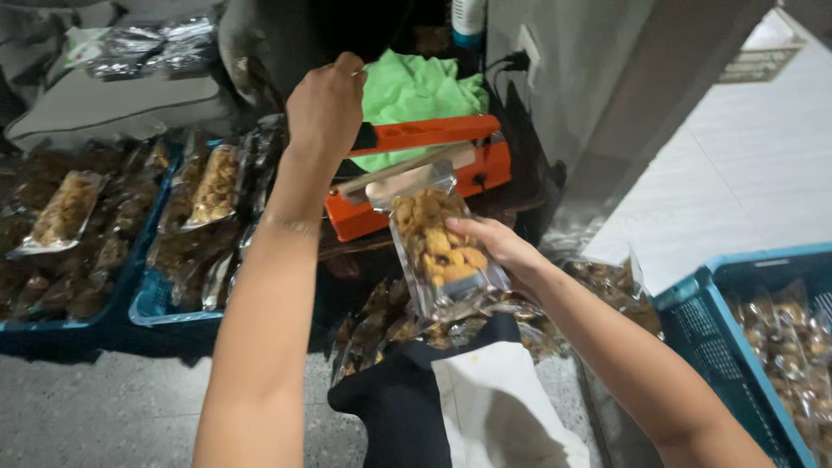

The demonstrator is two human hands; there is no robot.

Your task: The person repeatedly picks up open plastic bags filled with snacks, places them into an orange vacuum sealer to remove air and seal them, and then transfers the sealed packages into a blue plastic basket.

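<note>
Now, left hand (325, 104): you are gripping the orange sealer's handle (425, 133), fingers closed around it, frame centre-top.
Right hand (498, 247): fingers are pinching the clear snack pouch (438, 251).
Pouch axis: running up-left, its top edge lying under the sealer bar.

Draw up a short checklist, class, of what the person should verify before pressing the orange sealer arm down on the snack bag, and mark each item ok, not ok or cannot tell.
1. Left hand grips the sealer's black handle: ok.
2. Arm of the orange heat sealer is raised, jaws apart: ok.
3. Right hand holds the clear snack bag by its side: ok.
4. Bag mouth lies across the sealing bar: ok.
5. Snacks sit below the seal line: cannot tell.
6. Plug seated in the wall socket: cannot tell.
</note>
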